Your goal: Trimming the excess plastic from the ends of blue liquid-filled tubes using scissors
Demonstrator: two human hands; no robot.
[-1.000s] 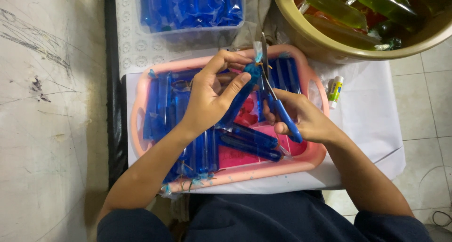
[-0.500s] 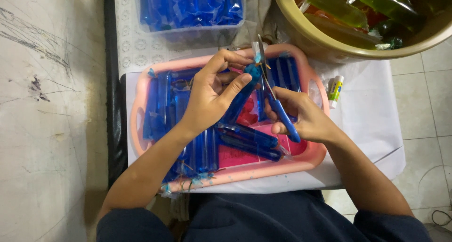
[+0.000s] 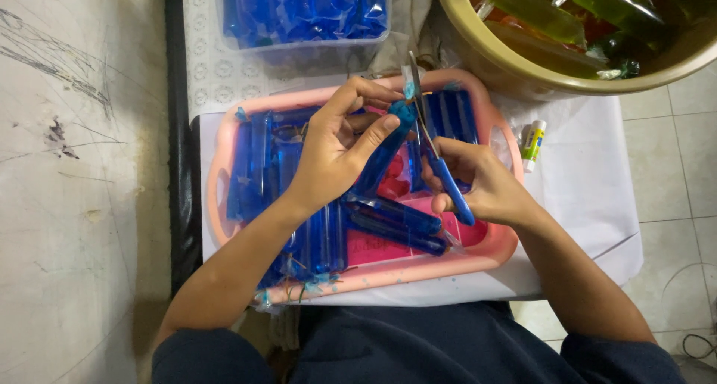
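My left hand [image 3: 340, 149] holds a long blue liquid-filled plastic tube [image 3: 382, 151] by its tied upper end, tilted over a pink tray [image 3: 505, 244]. My right hand [image 3: 478, 182] grips blue-handled scissors [image 3: 433, 149], whose blades point up and close on the tube's clear plastic tip near the top. Several more blue tubes [image 3: 261, 160] lie in the tray, some beneath my hands.
A clear tub of blue tubes [image 3: 302, 14] stands behind the tray. A tan basin [image 3: 515, 74] with green and red tubes sits at the upper right. A small glue stick [image 3: 533, 143] lies on the white cloth [image 3: 590, 182] to the right. Grey floor lies left.
The scissors and the tube tip have shifted very slightly; both hands stay in the same place over the tray.
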